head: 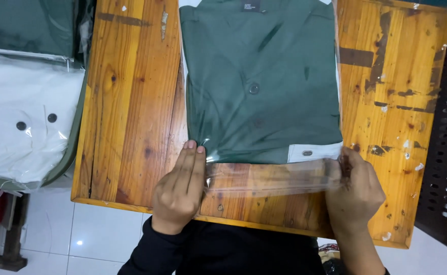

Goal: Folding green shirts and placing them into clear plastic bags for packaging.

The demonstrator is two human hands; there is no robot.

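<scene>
We're over a scuffed wooden table (132, 102) above white floor tiles (101, 234). Our left hand (178, 189) presses flat, fingers together, on the clear bag (269, 178) around a folded green shirt (261, 86); our right hand (353, 191) pinches its glossy flap.

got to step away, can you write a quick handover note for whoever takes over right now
Left hand: flat on the near left corner of the clear plastic bag, fingertips at the edge of the folded green shirt.
Right hand: pinching the bag's open flap at the near right corner.
Things: the shirt lies inside the bag on the wooden table; bagged white and green garments are stacked to the left.
Done: shirt is in the bag.
Left: the flap lies flat toward the person, not folded over or closed.
</scene>
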